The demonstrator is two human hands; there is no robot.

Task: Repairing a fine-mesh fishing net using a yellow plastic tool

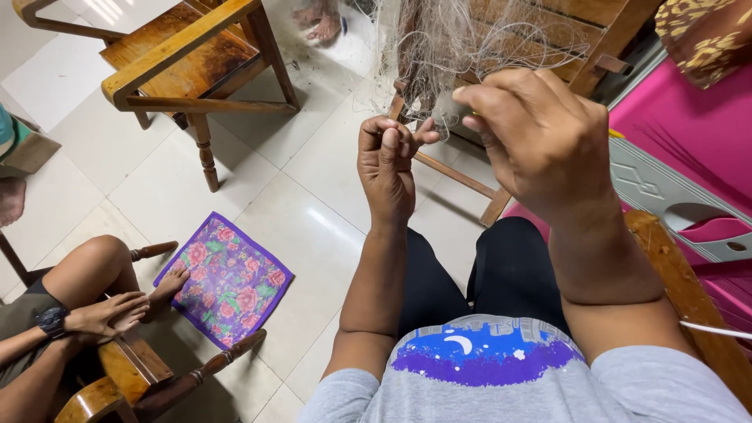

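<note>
A tangle of thin, pale fishing-net mesh (439, 39) hangs over a wooden chair ahead of me. My left hand (388, 160) is raised with its fingers pinched on strands of the mesh. My right hand (536, 133) is beside it, a little higher, fingertips closed on the same strands; a small yellowish tool tip seems to show under its fingers. Both hands meet at the net's lower edge, above my lap in dark trousers.
A wooden chair (184, 59) stands at the upper left on white floor tiles. A purple floral cloth (227, 278) lies on the floor. Another person sits at lower left, a hand (110, 313) on a foot. A pink surface (689, 117) is on my right.
</note>
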